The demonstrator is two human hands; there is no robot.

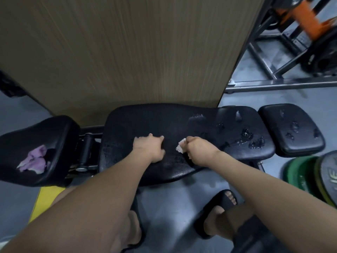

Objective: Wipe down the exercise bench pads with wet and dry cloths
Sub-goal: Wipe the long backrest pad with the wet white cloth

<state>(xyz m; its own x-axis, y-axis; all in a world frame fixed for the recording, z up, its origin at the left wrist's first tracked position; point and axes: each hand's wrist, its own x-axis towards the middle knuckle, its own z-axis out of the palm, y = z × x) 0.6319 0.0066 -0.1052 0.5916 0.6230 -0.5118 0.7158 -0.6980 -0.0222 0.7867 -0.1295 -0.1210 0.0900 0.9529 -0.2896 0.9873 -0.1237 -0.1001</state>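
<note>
now | black pad (145,121) glossy, puddled rightward | right hand (197,151) grasping white cloth (180,146) | left hand (148,148) released, resting on pad

I see three black bench pads in a row. Middle pad (155,123): water pooled at its right end. Small right pad (291,130): droplets. Purple cloth (34,160) crumpled on left pad (36,136). White cloth (180,147) bunched in right hand (196,148), on middle pad.
</note>
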